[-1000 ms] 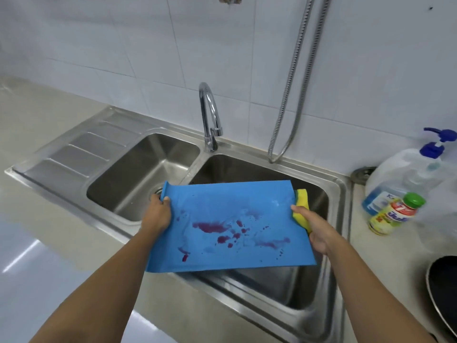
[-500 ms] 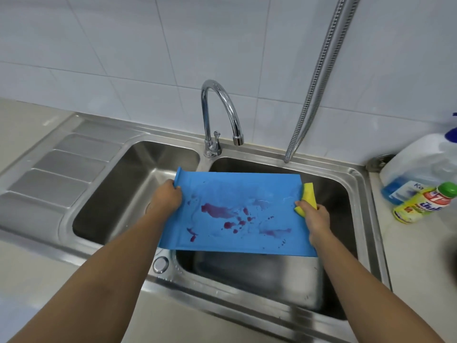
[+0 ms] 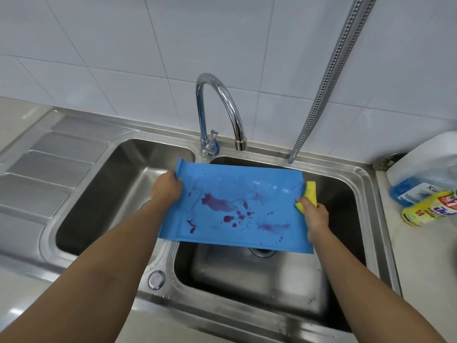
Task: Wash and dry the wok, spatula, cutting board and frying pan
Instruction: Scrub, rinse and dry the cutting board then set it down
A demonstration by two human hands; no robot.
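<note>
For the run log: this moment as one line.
cutting board: red-stained, mostly over right basin | left hand: grips its left edge | right hand: holds sponge against its right edge | faucet: no water running

This is a kitchen, most likely in a home. A steel sink [image 3: 368,191] with two bowls fills the middle of the frame, and on its left side it has a ribbed draining part [image 3: 49,169]. A curved chrome tap [image 3: 222,100] stands at the back, between the bowls. The wall [image 3: 148,45] in the upper half is covered with white tiles, and a metal hose [image 3: 329,78] hangs down it at the upper right. At the right edge, on the pale worktop [image 3: 425,268], are a big jug [image 3: 425,174] with blue liquid and a small yellow bottle [image 3: 430,211]. Over the right bowl is a blue board [image 3: 247,194] with dark red stains, with a yellow sponge [image 3: 310,196] at its right edge.
</note>
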